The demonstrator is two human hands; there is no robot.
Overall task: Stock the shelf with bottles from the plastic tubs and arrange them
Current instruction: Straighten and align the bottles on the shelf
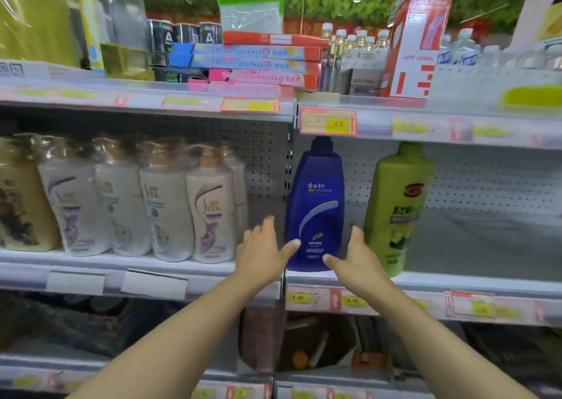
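A tall blue bottle point(316, 207) with a dark cap stands upright at the left end of the right-hand bay of the middle shelf point(456, 283), close to its front edge. Both hands reach to its lower part with straight, spread fingers: the left hand point(261, 249) has its thumb tip against the bottle's lower left side, and the right hand point(355, 255) has its thumb against the lower front, its fingers up along the right side. Neither hand wraps the bottle.

Just to the right stands a green bottle point(398, 207), upright and slightly apart from the blue one. The left bay carries a row of white pump bottles point(170, 204), shrink-wrapped and packed side by side, with a tan one at the far left.

The upper shelf point(146, 97) holds a large jug of yellow oil point(118, 30), stacked oil-pastel boxes point(249, 61) and a red-and-white carton point(419, 42).
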